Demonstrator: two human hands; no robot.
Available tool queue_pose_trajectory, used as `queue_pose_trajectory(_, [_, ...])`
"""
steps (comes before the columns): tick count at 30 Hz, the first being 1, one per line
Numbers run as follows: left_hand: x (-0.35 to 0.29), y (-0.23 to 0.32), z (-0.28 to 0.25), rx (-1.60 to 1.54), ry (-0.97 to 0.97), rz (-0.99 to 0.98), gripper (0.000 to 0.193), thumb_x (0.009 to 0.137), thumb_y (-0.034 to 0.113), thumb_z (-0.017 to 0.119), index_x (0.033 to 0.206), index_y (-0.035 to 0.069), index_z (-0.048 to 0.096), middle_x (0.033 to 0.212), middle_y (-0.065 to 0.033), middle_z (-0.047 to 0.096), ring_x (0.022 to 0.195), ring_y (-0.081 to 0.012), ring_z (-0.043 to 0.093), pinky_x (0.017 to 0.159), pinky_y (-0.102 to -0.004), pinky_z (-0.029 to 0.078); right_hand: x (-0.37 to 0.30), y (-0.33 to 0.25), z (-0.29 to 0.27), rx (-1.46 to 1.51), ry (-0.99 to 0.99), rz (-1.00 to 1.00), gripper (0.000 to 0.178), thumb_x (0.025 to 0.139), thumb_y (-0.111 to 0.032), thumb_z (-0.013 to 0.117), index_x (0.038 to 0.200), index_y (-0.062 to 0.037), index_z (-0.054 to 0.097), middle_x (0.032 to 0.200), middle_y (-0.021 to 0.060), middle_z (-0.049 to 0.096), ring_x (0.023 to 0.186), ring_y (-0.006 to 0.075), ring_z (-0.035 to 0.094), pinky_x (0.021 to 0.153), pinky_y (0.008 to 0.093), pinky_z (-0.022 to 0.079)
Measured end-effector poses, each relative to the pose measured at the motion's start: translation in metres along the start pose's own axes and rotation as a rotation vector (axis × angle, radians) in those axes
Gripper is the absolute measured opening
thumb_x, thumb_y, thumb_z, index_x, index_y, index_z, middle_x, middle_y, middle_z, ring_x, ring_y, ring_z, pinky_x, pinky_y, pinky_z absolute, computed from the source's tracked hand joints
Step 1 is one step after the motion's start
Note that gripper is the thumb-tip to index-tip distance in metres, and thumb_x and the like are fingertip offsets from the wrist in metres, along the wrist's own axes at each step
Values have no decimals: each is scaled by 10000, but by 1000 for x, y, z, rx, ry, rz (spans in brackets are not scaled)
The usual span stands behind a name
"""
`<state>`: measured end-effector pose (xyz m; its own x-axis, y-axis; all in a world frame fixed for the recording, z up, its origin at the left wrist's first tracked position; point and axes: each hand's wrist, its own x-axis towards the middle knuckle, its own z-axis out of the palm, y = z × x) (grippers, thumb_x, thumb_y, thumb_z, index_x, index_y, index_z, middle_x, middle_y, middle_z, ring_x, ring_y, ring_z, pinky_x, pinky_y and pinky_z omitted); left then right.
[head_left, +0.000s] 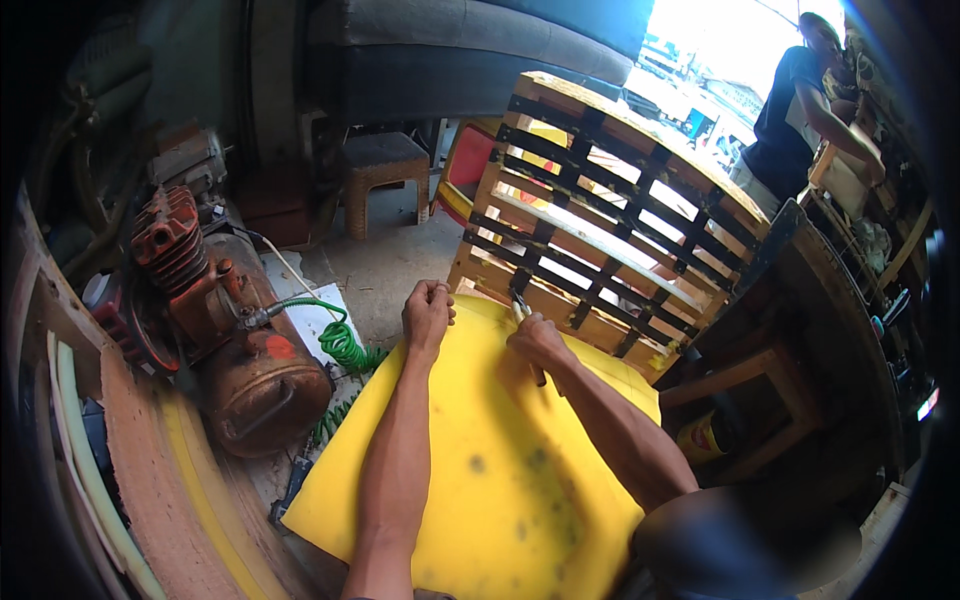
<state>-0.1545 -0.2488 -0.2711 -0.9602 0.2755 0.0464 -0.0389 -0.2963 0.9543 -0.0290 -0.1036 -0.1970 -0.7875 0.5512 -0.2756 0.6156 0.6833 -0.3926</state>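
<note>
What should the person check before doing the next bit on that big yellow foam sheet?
1. Left hand grips the far edge of the big yellow foam sheet: ok.
2. Right hand holds a small metal hand tool at that edge: ok.
3. What kind of tool: cannot tell.
4. Wooden frame with black woven straps stands right behind the foam: ok.
5. Coiled green air hose lies off the foam: ok.
6. Person in the background stands away: ok.

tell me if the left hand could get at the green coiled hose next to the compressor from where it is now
Probably yes. The left hand grips the far edge of the yellow foam sheet, and the green coiled hose lies just to its left with nothing between them; it would have to let go first.
</note>
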Motion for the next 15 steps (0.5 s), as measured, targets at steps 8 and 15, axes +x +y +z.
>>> queue_pose_trajectory(8, [-1,3,4,134,15,-15,183,1008,222,599,989,51,658,760,-30,671,625,-115,649,558,-296,536,42,-31,33,104,-32,173,631,853,-203,695,1291,168,434,1231,333,606,1114,452,666,900,476,578])
queue_pose_trajectory(15, [-4,-1,6,111,16,-13,144,993,172,583,1025,49,651,773,-15,635,620,-83,585,560,-253,497,0,-6,11,-30,79,97,712,882,-260,651,1392,117,328,1087,307,685,968,423,720,875,491,581])
